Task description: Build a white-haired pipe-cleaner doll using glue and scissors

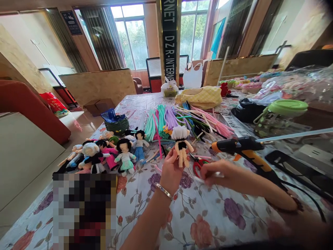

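Observation:
My left hand [173, 165] is closed around the legs and lower body of a small doll [180, 144] made of fuzzy pipe cleaners. The doll is upright, with pale grey-white hair, a black top and beige limbs. To its right, my right hand [214, 172] is curled with its fingertips drawn together, slightly blurred; what they hold, if anything, I cannot make out. Scissors [198, 166] with red handles lie right beside those fingertips. A black and orange glue gun [240, 146] with a long clear glue stick [293, 134] is just beyond my right forearm.
Finished dolls [126, 154] cluster at the left. Bundles of coloured pipe cleaners [170, 118] lie behind my hands, with a yellow checked pouch [199, 96] farther back. A jar with a green lid [287, 108] stands at right. Flowered cloth [182, 215] covers the table.

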Demonstrator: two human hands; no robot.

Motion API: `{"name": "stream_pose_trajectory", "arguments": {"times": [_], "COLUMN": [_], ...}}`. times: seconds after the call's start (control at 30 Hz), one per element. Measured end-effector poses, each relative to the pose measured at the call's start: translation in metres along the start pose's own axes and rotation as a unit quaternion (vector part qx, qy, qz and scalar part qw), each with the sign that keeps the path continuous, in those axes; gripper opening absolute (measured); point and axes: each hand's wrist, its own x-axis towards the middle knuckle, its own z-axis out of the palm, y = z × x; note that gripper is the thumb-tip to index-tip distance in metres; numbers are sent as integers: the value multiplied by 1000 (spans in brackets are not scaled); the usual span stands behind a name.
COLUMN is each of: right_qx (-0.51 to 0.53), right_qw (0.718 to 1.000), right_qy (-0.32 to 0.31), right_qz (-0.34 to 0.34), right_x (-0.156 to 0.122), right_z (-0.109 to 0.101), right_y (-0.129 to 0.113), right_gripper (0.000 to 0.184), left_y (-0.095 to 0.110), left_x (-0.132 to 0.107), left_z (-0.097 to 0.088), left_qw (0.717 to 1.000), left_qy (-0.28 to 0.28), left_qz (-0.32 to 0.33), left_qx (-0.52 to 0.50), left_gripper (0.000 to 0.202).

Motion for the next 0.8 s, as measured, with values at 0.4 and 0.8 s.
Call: {"name": "stream_pose_trajectory", "arguments": {"times": [0.4, 0.8], "right_qx": [150, 240], "right_qw": [950, 945], "right_qy": [273, 220], "right_qz": [-13, -46], "right_x": [25, 21], "right_z": [-6, 0], "right_y": [19, 34], "right_gripper": [26, 16], "left_y": [-10, -12], "left_x": [-12, -19], "left_z": [7, 12], "left_qw": [998, 994], "left_qy": [-46, -62], "left_qz": [13, 9], "left_qx": [44, 93], "left_gripper": [21, 27]}}
